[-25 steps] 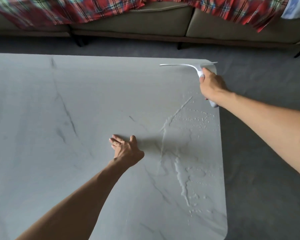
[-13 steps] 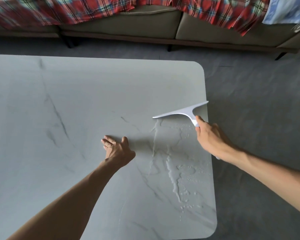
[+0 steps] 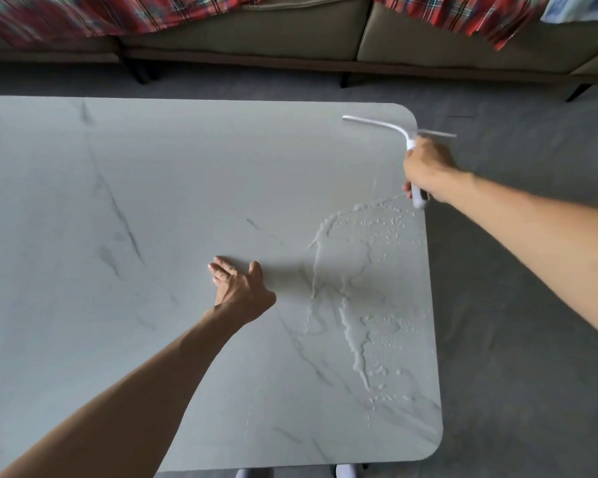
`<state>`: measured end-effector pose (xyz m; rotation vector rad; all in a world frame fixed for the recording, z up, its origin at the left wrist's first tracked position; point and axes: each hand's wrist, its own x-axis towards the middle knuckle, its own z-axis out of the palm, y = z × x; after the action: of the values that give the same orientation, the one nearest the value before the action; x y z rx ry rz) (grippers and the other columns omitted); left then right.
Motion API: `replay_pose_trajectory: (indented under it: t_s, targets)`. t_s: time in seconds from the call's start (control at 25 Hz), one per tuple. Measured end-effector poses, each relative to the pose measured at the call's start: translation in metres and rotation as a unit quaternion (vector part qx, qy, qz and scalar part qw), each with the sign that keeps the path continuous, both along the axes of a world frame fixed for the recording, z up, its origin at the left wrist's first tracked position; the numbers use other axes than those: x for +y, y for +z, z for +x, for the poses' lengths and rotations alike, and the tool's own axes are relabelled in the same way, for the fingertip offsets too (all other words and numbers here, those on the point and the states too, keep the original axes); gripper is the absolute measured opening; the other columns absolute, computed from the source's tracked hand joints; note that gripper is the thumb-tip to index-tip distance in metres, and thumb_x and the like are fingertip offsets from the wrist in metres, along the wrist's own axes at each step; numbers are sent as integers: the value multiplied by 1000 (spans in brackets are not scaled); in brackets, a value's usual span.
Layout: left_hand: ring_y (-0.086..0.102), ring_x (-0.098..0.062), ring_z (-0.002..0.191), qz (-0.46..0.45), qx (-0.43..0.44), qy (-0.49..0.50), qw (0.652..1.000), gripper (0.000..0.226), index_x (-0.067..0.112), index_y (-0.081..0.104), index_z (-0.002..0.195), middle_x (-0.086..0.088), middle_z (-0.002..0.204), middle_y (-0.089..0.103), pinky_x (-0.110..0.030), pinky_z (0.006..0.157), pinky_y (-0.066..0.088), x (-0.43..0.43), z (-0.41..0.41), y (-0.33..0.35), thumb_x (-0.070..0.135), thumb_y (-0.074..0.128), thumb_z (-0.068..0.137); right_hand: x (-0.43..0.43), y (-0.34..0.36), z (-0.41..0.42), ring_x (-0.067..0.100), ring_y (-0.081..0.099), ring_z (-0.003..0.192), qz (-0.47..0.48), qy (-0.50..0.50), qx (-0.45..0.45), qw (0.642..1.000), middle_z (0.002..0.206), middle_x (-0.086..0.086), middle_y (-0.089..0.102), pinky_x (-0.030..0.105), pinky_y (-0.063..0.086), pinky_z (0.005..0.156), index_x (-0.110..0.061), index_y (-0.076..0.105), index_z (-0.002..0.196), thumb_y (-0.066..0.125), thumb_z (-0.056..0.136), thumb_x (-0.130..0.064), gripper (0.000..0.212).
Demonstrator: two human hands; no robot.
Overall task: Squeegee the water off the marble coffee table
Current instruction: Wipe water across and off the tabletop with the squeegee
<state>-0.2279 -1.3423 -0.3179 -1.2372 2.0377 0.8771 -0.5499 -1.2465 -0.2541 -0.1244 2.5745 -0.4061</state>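
Observation:
The grey-veined marble coffee table [image 3: 152, 188] fills most of the view. Puddles and beads of water [image 3: 363, 305] lie along its right side, from mid-table to the near right corner. My right hand [image 3: 428, 169] grips the handle of a white squeegee [image 3: 384, 125], whose blade sits at the far right corner and sticks out past the table's right edge. My left hand [image 3: 239, 288] rests flat on the marble near the middle, fingers spread, just left of the wet strip.
A beige sofa [image 3: 290, 32] draped with a red plaid blanket [image 3: 152, 12] runs along the far side, dark legs on grey carpet [image 3: 532, 305]. Carpet surrounds the table's right edge. Two pale shapes show below the near edge.
My right hand pulled the squeegee from the far right corner toward me through the water, then carried it back up to the far right corner. My left hand stayed planted.

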Motion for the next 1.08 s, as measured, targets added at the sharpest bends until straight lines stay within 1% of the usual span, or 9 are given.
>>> replay_pose_trajectory:
  t_s: [0.08, 0.24, 0.4, 0.48, 0.6, 0.76, 0.88, 0.96, 1.08]
  targets:
    - [-12, -65, 135, 0, -8, -5, 1000, 42, 5, 43, 116, -52, 141, -14, -60, 116, 7, 0, -2, 0, 7, 45, 74, 25, 0, 33, 29, 67, 52, 6, 60, 0, 998, 72, 14, 65, 44, 57, 49, -8, 49, 110, 30, 95, -14, 25]
    - [-12, -63, 136, -2, -4, -21, 1000, 40, 5, 43, 116, -51, 142, -14, -60, 117, 9, 1, 1, 1, 9, 46, 75, 67, 7, 102, 24, 62, 42, 25, 107, -61, 992, 69, 16, 63, 28, 45, 34, -12, 39, 107, 29, 96, -14, 15]
    - [27, -46, 126, -39, 65, -2, 997, 36, 3, 45, 110, -37, 131, 28, -49, 102, 39, -1, 16, 8, 11, 54, 76, 80, 29, 137, 25, 63, 47, 54, 107, -132, 984, 64, 12, 63, 28, 45, 44, -12, 38, 100, 29, 93, -15, 13]
    - [37, -40, 113, -54, 103, 12, 993, 35, 3, 44, 108, -26, 115, 38, -44, 93, 42, 12, 31, 12, 11, 56, 76, 70, 34, 128, 23, 60, 43, 25, 42, -125, 991, 58, 9, 61, 26, 43, 43, -10, 44, 97, 26, 96, -19, 20]
    - [34, -43, 117, -49, 92, 1, 995, 39, 3, 43, 112, -31, 123, 35, -45, 97, 38, 48, 56, 13, 13, 57, 76, 33, 36, 82, 21, 59, 44, -36, -18, -57, 998, 62, 8, 59, 26, 42, 41, -11, 43, 90, 25, 99, -23, 24]
    - [20, -56, 132, -23, 50, 28, 998, 43, 1, 42, 115, -46, 137, 20, -53, 109, 30, 62, 55, 5, 8, 52, 74, -22, 23, 30, 26, 58, 70, -78, -72, -39, 994, 85, 13, 62, 29, 42, 55, -3, 45, 88, 22, 100, -18, 30]
    - [13, -60, 136, -25, 34, 55, 998, 40, 5, 45, 114, -51, 139, 13, -55, 112, 26, 59, 47, -1, 11, 53, 76, -29, 7, 46, 26, 56, 96, -53, 2, -29, 998, 120, 14, 57, 34, 47, 75, -2, 45, 114, 23, 98, -12, 30]
    - [8, -60, 138, -28, 29, 59, 997, 39, 6, 46, 115, -49, 143, 8, -55, 113, 26, 61, 45, -3, 11, 53, 77, -5, 3, 74, 35, 59, 106, -35, 123, -35, 991, 126, 22, 52, 44, 50, 90, -5, 35, 131, 29, 93, -8, 38]
    - [13, -59, 137, -36, 17, 62, 997, 40, 7, 47, 117, -48, 142, 12, -54, 112, 28, 63, 44, -1, 12, 53, 78, 54, -1, 113, 42, 62, 92, -35, 266, -62, 961, 110, 26, 56, 45, 54, 73, -16, 22, 143, 29, 92, -10, 52]
